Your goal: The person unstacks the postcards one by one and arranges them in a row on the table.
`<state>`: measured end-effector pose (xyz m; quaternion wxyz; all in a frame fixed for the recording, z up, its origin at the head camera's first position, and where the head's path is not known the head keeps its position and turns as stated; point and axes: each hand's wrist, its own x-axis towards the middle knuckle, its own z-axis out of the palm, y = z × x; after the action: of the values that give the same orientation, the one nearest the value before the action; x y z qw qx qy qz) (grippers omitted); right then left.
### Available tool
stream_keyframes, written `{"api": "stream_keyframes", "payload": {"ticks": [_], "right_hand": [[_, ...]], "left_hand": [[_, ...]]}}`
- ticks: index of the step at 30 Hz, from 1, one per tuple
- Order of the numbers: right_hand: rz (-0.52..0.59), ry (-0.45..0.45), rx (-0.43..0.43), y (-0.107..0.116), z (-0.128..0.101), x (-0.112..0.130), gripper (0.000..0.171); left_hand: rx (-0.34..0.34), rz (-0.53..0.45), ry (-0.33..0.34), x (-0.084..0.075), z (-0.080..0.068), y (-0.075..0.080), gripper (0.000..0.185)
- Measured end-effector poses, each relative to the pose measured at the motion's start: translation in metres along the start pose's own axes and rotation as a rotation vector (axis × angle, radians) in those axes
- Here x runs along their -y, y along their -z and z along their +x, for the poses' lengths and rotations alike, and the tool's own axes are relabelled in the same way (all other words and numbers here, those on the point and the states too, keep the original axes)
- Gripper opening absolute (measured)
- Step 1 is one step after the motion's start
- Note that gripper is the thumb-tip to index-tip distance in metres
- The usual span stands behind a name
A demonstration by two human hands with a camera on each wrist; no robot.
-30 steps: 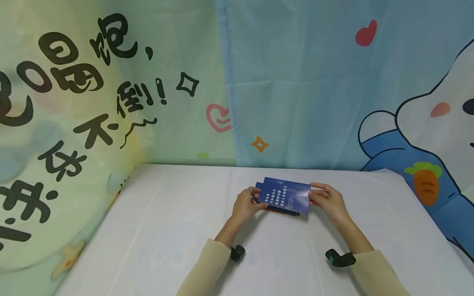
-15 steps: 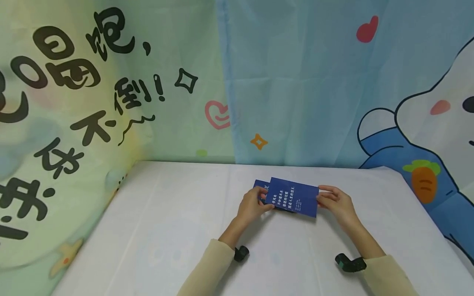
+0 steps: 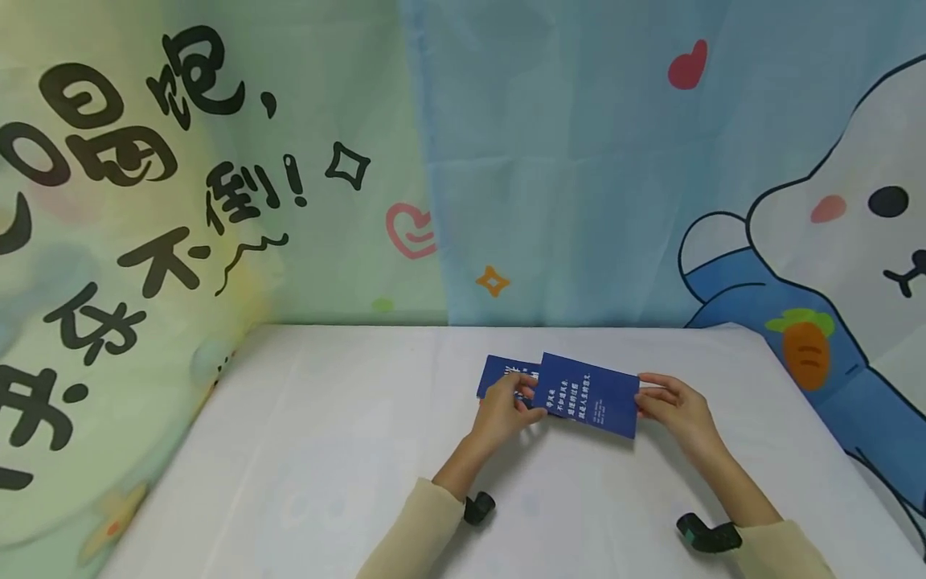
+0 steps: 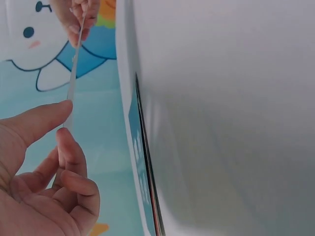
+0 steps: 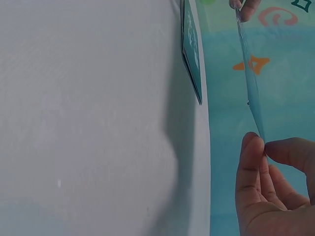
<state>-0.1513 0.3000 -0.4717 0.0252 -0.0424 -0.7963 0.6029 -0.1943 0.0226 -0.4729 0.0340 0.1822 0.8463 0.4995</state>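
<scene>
A dark blue card [image 3: 589, 396] with white writing is held up by both hands, its printed face toward the head camera. My left hand [image 3: 505, 408] pinches its left edge between thumb and fingers. At the opposite edge my right hand [image 3: 680, 412] grips it between thumb and fingertips. In both wrist views the card shows nearly edge-on. Behind the left hand, a thin stack of similar blue cards [image 3: 499, 372] lies on the table, partly hidden in the head view. The left wrist view shows the stack's edge [image 4: 143, 162], apart from the held card.
A white cloth covers the table [image 3: 347, 450]. Behind it hangs a printed curtain [image 3: 564, 177] in green and blue, with large black characters and a cartoon figure. A black wrist camera [image 3: 480, 508] sits on the left wrist, another black camera [image 3: 709, 536] on the right.
Both hands have moved right and slightly toward the person with the card. It now covers less of the stack behind. The view has shifted a little too.
</scene>
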Motion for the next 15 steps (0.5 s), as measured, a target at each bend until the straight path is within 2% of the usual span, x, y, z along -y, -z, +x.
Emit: {"api": "stream_keyframes", "payload": {"ticks": [8, 15], "right_hand": [[-0.059, -0.022, -0.031, 0.020, -0.013, 0.001, 0.053], [-0.085, -0.032, -0.031, 0.038, -0.020, -0.003, 0.054]], "left_hand": [[0.059, -0.023, -0.020, -0.011, 0.000, -0.012, 0.041], [0.072, -0.033, -0.030, -0.020, 0.001, -0.025, 0.039]]}}
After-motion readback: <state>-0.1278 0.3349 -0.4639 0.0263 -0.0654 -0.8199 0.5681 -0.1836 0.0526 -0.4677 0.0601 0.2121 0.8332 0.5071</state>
